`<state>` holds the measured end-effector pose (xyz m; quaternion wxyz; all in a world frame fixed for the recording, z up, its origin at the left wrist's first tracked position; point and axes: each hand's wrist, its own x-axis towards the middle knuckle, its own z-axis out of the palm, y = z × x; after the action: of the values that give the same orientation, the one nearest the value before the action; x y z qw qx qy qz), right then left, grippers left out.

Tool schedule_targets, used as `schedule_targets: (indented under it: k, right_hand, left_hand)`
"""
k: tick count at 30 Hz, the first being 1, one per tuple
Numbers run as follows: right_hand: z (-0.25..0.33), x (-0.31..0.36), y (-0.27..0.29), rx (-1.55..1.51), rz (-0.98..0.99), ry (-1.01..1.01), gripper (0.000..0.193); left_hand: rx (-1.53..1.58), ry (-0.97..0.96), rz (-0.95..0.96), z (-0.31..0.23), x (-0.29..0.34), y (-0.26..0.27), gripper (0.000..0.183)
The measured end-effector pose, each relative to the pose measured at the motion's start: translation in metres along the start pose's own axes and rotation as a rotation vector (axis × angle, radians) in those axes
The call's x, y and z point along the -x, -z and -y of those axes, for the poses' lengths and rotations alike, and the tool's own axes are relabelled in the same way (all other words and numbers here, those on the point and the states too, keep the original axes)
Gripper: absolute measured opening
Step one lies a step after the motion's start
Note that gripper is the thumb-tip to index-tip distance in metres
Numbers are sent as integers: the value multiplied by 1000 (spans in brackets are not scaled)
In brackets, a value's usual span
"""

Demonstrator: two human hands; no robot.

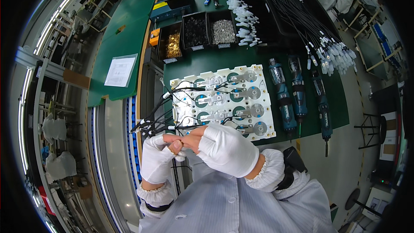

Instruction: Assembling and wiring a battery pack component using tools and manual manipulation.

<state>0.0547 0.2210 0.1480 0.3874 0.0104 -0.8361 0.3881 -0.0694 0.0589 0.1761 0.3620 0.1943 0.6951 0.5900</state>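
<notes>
Bins (196, 32) hold, seemingly, brass and steel screws.

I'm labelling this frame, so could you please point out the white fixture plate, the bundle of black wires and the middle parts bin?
white fixture plate (266, 103): head view, its right edge.
bundle of black wires (156, 114): head view, mid-length.
middle parts bin (195, 31): head view, its dark contents.

Gloved left hand (157, 157) and right hand (224, 149) meet, fingertips touching, beside black cables (157, 121); white fixture plate (222, 99) just beyond
</notes>
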Motion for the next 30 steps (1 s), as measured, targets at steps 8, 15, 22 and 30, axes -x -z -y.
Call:
schedule_targets:
  k: [8, 15, 22, 30]
  right_hand:
    - [-9, 0, 1, 74, 128, 165, 29]
    - [18, -8, 15, 288, 309, -51, 15]
    - [28, 10, 4, 387, 484, -36, 11]
    - [19, 10, -2, 113, 272, -170, 16]
  left_hand:
    - [-53, 111, -4, -4, 5, 6, 11]
    - [-679, -413, -286, 9, -2, 24, 16]
    - [-1236, -886, 113, -2, -24, 35, 17]
    - [-1482, -881, 397, -21, -34, 35, 10]
